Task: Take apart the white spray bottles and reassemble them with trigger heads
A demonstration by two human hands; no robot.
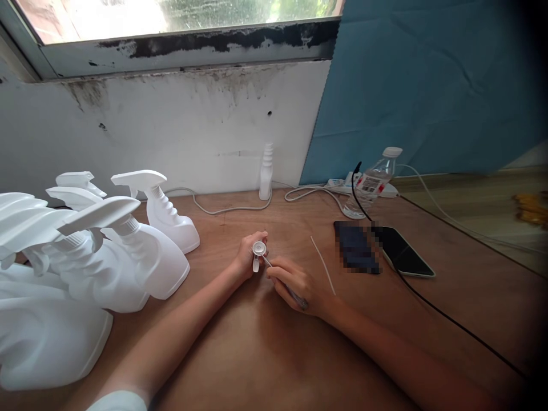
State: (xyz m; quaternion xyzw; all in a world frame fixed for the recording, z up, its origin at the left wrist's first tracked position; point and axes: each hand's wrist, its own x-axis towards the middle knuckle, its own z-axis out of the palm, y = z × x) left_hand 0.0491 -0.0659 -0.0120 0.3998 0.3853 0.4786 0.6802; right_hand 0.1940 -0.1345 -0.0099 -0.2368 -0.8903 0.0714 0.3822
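Observation:
My left hand (249, 254) is closed around a white spray head (259, 248), with its round collar facing up and its trigger pointing down toward me. A slim grey metal tool (296, 297) lies in the closed fingers of my right hand (295, 282). The tool's thin tip meets the collar's edge; whether it is tweezers or a driver I cannot tell. To the right of my right hand, a thin white dip tube (323, 264) rests on the wooden table (222, 354).
Several white spray bottles (158, 257) crowd the left side. By the wall stand a narrow white bottle (266, 174) and a clear water bottle (371, 185). A phone (406, 251), a dark blue item (357, 246) and a black cable (454, 322) lie on the right.

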